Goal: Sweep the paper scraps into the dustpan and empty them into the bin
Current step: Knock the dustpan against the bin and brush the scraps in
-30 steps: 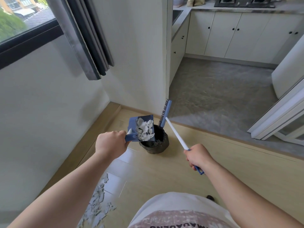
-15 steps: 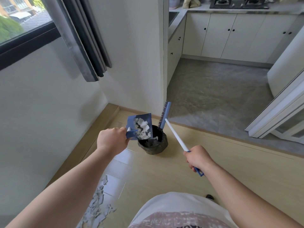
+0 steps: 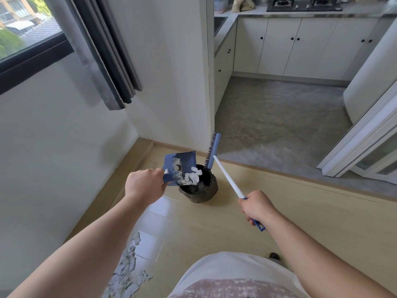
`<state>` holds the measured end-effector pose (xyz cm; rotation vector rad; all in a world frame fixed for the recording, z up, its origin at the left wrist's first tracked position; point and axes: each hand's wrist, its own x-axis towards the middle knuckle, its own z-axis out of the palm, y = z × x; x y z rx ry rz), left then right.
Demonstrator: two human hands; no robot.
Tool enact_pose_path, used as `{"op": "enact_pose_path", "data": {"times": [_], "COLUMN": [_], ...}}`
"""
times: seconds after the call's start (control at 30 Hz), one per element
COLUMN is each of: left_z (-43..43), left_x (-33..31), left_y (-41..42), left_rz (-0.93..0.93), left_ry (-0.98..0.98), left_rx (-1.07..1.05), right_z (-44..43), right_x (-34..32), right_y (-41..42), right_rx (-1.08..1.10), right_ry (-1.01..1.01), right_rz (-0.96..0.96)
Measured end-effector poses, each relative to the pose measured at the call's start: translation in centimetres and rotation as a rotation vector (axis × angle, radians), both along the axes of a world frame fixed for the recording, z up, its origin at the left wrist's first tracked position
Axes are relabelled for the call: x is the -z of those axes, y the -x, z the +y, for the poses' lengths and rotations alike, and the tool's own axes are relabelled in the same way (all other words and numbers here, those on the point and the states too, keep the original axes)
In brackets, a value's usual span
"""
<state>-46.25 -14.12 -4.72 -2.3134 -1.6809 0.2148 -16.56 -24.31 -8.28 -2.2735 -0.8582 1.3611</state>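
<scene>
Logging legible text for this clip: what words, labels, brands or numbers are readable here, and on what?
None readable.
Shirt: the pink print runs off the bottom edge; no letters legible.
Dustpan, broom, bin: no label or brand shows.

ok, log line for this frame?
phase: emptying | left hand: grips dustpan tilted over bin | right hand: grips broom | floor: scraps unswept

There is one blue dustpan (image 3: 182, 162), one long-handled broom (image 3: 213, 150) and one dark bin (image 3: 204, 193). Two grips show: left grip (image 3: 145, 186), right grip (image 3: 256, 206). Paper scraps form two lots: one clump (image 3: 189, 177) in the dustpan, one heap (image 3: 126, 274) on the floor (image 3: 214, 229).
</scene>
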Motion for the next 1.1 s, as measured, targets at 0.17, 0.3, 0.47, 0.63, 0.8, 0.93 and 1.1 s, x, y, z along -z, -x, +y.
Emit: {"op": "enact_pose_path", "data": {"times": [0.17,0.3,0.47,0.63,0.8,0.93,1.1], "left_z": [0.1,0.1,0.1,0.0,0.1,0.2,0.5], "left_x": [0.1,0.1,0.0,0.2,0.1,0.1,0.0], "left_y": [0.0,0.0,-0.4,-0.6,-0.6,-0.7,-0.9], "left_rz": [0.013,0.014,0.005,-0.001,-0.008,-0.005,0.000], "left_ry": [0.006,0.009,0.008,0.010,0.003,0.003,0.004], "left_rx": [0.003,0.012,0.021,0.027,0.030,0.019,0.014], "right_z": [0.2,0.3,0.4,0.9,0.7,0.5,0.7], "right_x": [-0.1,-0.3,-1.3,-1.3,-0.4,-0.4,-1.0], "right_y": [0.1,0.2,0.8,1.0,1.2,1.1,0.9], "right_rx": [0.024,0.073,0.101,0.098,0.066,0.036,0.023], "right_ry": [-0.010,-0.056,-0.113,-0.128,-0.073,-0.031,-0.005], "right_rz": [0.025,0.076,0.112,0.133,0.103,0.088,0.073]}}
